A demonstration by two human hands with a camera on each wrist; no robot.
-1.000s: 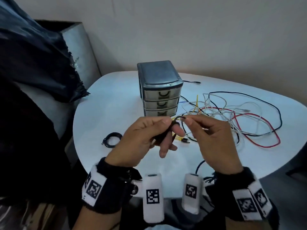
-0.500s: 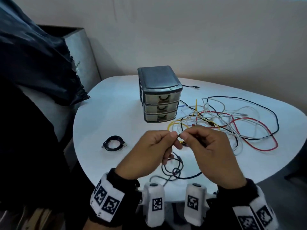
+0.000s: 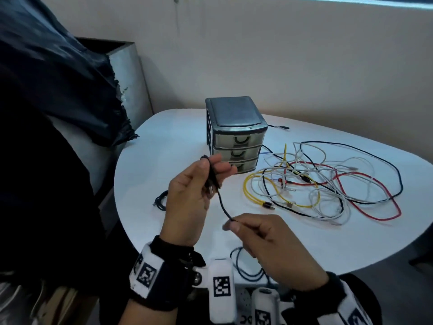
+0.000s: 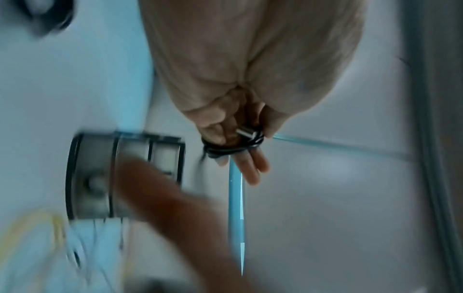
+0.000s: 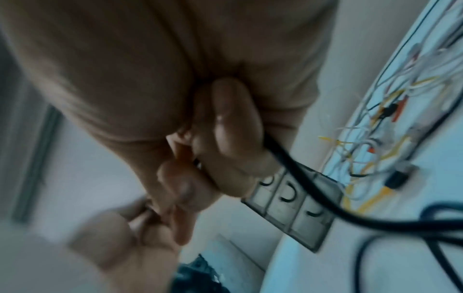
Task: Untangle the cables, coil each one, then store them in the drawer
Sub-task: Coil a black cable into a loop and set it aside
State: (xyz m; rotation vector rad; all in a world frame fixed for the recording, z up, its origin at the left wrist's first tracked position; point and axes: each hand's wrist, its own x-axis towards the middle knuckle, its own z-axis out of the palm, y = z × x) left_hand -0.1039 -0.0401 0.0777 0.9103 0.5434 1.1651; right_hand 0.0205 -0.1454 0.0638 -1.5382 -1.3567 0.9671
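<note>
My left hand [image 3: 212,168] is raised in front of the grey three-drawer unit [image 3: 235,137] and grips a black cable [image 3: 221,202], with several loops wound round its fingers [image 4: 250,168]. A metal plug [image 4: 245,133] sticks out of the loops. The cable runs down to my right hand [image 3: 232,224], which pinches it between thumb and forefinger near the table's front edge. Its loose end [image 3: 243,270] hangs in loops below that hand. A tangle of yellow, red, white and black cables [image 3: 316,184] lies to the right of the drawers. All three drawers look closed.
A coiled black cable [image 3: 161,200] lies on the white table [image 3: 164,141] to the left, partly behind my left hand. A thin black lead [image 3: 278,126] lies behind the drawers. A dark cloth and a grey box stand off the table's left side.
My hands, close together before, have drawn apart. The left rose toward the drawers with the loops, and the right dropped toward the table's front edge along the cable.
</note>
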